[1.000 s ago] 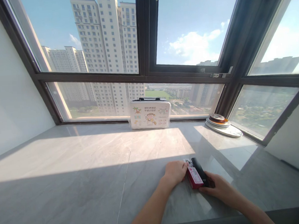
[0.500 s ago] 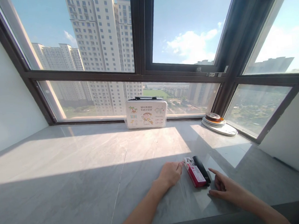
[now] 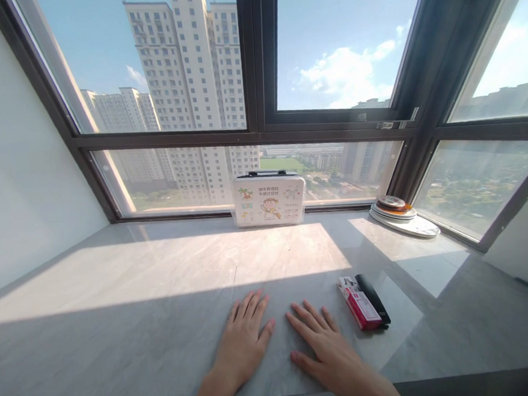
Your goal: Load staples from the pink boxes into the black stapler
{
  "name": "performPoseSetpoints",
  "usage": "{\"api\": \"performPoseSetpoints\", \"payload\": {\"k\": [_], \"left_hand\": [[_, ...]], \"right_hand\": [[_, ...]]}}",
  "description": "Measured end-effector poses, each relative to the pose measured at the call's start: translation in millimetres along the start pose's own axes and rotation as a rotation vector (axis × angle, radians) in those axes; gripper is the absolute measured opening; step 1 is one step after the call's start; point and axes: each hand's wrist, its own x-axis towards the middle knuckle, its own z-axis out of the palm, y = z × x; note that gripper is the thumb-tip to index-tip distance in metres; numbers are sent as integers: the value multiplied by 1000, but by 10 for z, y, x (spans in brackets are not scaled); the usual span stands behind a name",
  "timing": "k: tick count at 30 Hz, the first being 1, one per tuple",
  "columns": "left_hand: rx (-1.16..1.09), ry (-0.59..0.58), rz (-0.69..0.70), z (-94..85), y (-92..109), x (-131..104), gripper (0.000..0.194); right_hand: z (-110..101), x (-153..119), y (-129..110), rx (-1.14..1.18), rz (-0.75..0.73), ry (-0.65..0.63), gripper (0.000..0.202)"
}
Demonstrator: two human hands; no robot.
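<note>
My left hand lies flat on the grey marble-like sill, fingers spread and holding nothing. To its right my right hand also rests palm down with its fingers apart. A small red and white box lies a little to the right of my right hand, not touched by it. Against the box's right side is a long black stapler-like object; its exact kind is hard to make out.
A white case with cartoon prints and a black handle stands upright against the window. In the far right corner sits a stack of plates. Dark window frames border the sill, and its front edge runs below my hands.
Both hands have moved left, away from the red and white box and the black object, and now lie flat and spread. The whole view has shifted slightly.
</note>
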Motion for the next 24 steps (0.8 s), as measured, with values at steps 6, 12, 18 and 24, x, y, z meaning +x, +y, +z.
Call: {"api": "performPoseSetpoints", "payload": {"k": [6,12,18,24], "left_hand": [[53,37,-77,32,93,-105,53],[45,27,-83,47,78,-128,54],[50,18,-82,72,54,-138,54],[47,25,-77,72,51,-143,54]], "right_hand": [[322,405,-93,-187,151,175,59],[436,319,-147,-225,183,210,58],[494,258,-148,-244,175,204,57],[479,247,-165,-241,176,186,57]]}}
